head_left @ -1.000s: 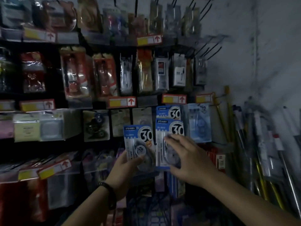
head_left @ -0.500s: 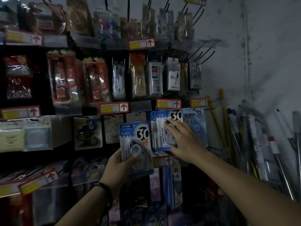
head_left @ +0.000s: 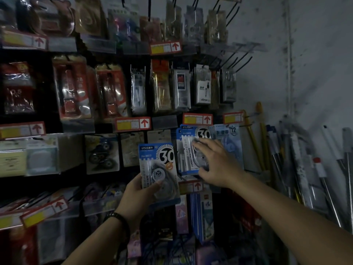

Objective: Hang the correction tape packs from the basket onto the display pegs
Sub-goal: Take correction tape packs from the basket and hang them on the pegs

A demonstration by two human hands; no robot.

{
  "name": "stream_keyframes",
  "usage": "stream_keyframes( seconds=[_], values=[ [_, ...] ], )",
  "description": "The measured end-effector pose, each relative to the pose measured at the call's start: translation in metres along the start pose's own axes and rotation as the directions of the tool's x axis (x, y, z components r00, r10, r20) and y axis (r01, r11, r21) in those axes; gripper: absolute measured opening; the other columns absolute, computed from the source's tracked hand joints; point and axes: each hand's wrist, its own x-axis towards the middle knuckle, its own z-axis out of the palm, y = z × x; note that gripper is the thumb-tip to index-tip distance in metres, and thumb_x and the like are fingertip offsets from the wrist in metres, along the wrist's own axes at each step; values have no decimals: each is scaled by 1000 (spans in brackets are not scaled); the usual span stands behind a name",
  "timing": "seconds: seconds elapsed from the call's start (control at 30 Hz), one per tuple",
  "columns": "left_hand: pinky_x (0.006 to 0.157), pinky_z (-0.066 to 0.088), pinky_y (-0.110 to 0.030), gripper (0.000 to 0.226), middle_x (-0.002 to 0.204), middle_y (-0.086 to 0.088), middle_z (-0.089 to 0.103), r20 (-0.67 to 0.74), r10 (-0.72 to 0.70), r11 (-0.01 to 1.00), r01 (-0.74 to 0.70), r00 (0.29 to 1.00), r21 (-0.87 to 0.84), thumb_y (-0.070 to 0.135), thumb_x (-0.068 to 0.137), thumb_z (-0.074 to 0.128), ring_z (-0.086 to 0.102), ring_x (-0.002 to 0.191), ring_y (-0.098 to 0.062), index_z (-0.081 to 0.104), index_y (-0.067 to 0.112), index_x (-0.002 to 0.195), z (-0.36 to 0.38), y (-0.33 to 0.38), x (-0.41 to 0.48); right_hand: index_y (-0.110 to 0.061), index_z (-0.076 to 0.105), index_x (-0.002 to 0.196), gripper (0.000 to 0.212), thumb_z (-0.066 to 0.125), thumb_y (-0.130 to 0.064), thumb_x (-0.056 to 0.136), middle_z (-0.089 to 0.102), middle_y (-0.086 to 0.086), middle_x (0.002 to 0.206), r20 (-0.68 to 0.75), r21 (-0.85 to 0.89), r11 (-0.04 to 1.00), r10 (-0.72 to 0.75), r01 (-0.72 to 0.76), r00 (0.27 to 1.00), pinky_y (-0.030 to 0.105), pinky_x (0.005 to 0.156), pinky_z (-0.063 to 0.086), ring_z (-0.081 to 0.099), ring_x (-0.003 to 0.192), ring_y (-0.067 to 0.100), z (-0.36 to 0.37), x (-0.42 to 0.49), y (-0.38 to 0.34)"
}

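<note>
Tape packs, 2 of them, are up at the rack point(head_left: 45, 88), 1 in each hand, in front of its middle row. The rack fills the left and centre of the view, hung with rows of blister cards under red and yellow price labels point(head_left: 197, 119). To its right stands a grey stained wall point(head_left: 315, 73), with a bundle of poles point(head_left: 305, 169) leaning against it. Bare black pegs point(head_left: 242, 58) jut out at the rack's upper right.

The right pack point(head_left: 188, 150), blue with a large 30, is flat against the rack just under a price label, over another card of the same kind and just beside a pale blue pack point(head_left: 229, 138) marked 12. The right hand point(head_left: 217, 165) grips it, fingers point(head_left: 202, 145) spread over the clear blister and thumb at its lower part. Whether its hole is on a peg cannot be told.

The left pack point(head_left: 158, 169), the same print, is upright, lower and to the left, clear of the rack. The left hand point(head_left: 137, 196) holds its lower half, thumb across the front and fingers curled behind. A dark band point(head_left: 119, 219) circles that wrist.
</note>
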Motion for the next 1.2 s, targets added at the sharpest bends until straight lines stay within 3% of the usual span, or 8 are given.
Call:
stream_keyframes(
  seconds=[0.27, 0.4, 0.57, 0.67, 0.77, 0.93, 1.03, 1.2],
  values=[
    [86, 63, -41, 25, 114, -1, 81, 11, 31, 999, -31, 999, 29, 13, 99, 69, 78, 104, -21, 71, 22, 122, 3, 6, 0, -29, 23, 165, 92, 71, -31, 87, 23, -6, 162, 125, -117, 993, 15, 0, 992, 41, 97, 53, 24, 147, 19, 5, 18, 1],
    [84, 64, -37, 24, 112, -1, 81, -5, 26, 999, -26, 1000, 38, 11, 99, 70, 78, 102, -20, 71, 21, 120, 5, 6, 1, -25, 35, 159, 78, 69, -16, 89, 20, -7, 165, 136, -91, 995, 41, -28, 990, 43, 103, 51, 26, 149, 21, 12, 22, -3],
    [85, 63, -37, 25, 109, 0, 82, -28, 39, 998, -37, 999, 57, 10, 96, 73, 79, 99, -18, 73, 21, 118, 8, 5, 1, -21, 46, 151, 58, 63, -32, 96, 41, -3, 145, -113, 24, 998, -62, 65, 992, 36, 94, 55, 45, 134, 17, 10, 3, -25],
    [90, 64, -47, 27, 110, -3, 81, -44, 35, 997, -31, 998, 71, 10, 94, 76, 79, 98, -22, 73, 21, 119, 15, 4, 2, -23, 42, 154, 75, 67, -53, 90, 40, -4, 144, -118, 61, 973, -214, 222, 970, 36, 96, 56, 44, 134, 15, 14, -16, -39],
    [93, 62, -54, 27, 110, -4, 81, -41, 38, 997, -35, 998, 71, 13, 94, 77, 79, 100, -26, 73, 23, 119, 24, 4, 0, -30, 23, 163, 100, 69, -68, 83, 30, -6, 158, -16, 74, 968, -240, 241, 971, 42, 104, 51, 33, 146, 16, 21, -31, -46],
    [84, 65, -55, 26, 106, -1, 81, 8, 86, 990, -86, 996, 109, 16, 95, 76, 80, 95, -24, 73, 28, 117, 41, 8, -5, -26, 23, 165, 99, 72, -51, 83, 33, -11, 154, -51, 148, 965, -210, 216, 976, 40, 96, 57, 41, 140, 13, 25, -39, -48],
    [78, 67, -49, 18, 102, 0, 81, 38, 82, 983, -87, 996, 160, 22, 98, 72, 80, 89, -19, 72, 28, 115, 45, 12, -4, -24, 26, 165, 96, 72, -48, 84, 32, -10, 157, -73, 152, 972, -171, 180, 983, 38, 101, 55, 41, 144, 15, 26, -39, -44],
    [77, 63, -37, 24, 102, 2, 77, -7, 149, 871, -128, 989, 473, 29, 95, 75, 75, 87, -15, 66, 26, 117, 37, 5, 6, -23, 22, 165, 93, 69, -48, 90, 27, -9, 160, -75, 79, 996, -47, 53, 996, 37, 111, 47, 27, 149, 14, 23, -35, -32]
  ],
)
